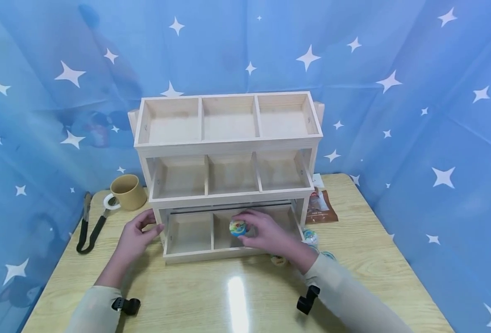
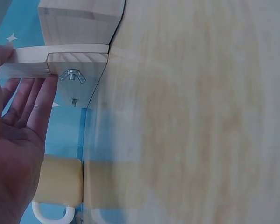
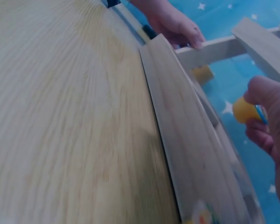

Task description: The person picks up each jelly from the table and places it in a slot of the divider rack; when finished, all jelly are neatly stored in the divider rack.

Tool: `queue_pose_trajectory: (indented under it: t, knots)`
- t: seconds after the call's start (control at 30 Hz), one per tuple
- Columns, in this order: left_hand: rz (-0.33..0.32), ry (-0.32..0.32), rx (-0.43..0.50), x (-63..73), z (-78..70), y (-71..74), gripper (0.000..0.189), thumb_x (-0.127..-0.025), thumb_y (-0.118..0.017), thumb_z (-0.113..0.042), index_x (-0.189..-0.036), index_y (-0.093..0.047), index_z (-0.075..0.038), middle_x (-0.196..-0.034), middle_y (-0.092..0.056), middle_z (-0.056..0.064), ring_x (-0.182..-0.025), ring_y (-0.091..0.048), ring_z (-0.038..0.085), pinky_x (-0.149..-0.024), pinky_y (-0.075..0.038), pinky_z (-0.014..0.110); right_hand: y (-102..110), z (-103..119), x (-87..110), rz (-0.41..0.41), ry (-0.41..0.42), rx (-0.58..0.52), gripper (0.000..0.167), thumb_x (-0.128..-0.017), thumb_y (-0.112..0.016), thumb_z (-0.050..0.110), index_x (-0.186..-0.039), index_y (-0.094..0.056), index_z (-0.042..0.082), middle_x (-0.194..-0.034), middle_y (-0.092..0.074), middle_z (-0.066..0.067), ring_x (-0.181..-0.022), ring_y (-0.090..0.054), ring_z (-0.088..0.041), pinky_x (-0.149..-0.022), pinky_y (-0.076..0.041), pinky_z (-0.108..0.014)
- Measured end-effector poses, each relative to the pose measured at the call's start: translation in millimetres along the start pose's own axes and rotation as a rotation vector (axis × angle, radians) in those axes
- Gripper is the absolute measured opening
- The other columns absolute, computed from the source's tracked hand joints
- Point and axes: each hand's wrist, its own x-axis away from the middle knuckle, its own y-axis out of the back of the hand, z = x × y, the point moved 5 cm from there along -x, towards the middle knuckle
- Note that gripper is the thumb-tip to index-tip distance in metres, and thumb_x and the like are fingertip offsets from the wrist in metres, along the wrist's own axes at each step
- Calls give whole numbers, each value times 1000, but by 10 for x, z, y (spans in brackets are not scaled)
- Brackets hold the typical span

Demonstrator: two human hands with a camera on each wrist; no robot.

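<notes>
A pale wooden rack [image 1: 229,147] with three tiers of divided trays stands at the back of the table. My left hand [image 1: 135,233] grips the rack's lower left side post; in the left wrist view, thumb and fingers lie on opposite sides of the wood near a wing nut [image 2: 72,74]. In my right hand [image 1: 266,231], thumb and fingers pinch a small jelly cup [image 1: 237,228] with a colourful printed lid, held over the bottom tray's middle compartment. The right wrist view shows the cup's yellow body [image 3: 244,110]. Several similar cups [image 1: 309,236] lie right of the rack, partly hidden by my right arm.
Left of the rack stands a tan mug [image 1: 131,194] with a white handle, beside black-handled tongs [image 1: 89,231]. A brown packet [image 1: 322,212] lies behind the loose cups on the right. A blue star-patterned curtain [image 1: 245,46] hangs behind the wooden table [image 1: 179,296].
</notes>
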Motion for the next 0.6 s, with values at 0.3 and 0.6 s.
queue_pose_trajectory:
  t: [0.3,0.6]
  knots:
    - [0,24,5,14,14,6,56,-106,-79,-23,-157,-60,-7,-135,-72,18,-121,-66,19,-89,-56,21,-242,166,-361,58,30,-74,57,-92,-83,7,-147,-68,2,-131,-72,-9,-102,-69,-13,-85,-63,-33]
    - [-1,-4,20,6,24,-8,55,-105,-79,-19,-156,-61,-7,-133,-73,18,-118,-67,16,-89,-57,20,-539,259,-655,148,7,-117,55,-93,-83,6,-147,-69,4,-137,-68,-10,-100,-69,-8,-85,-60,-22]
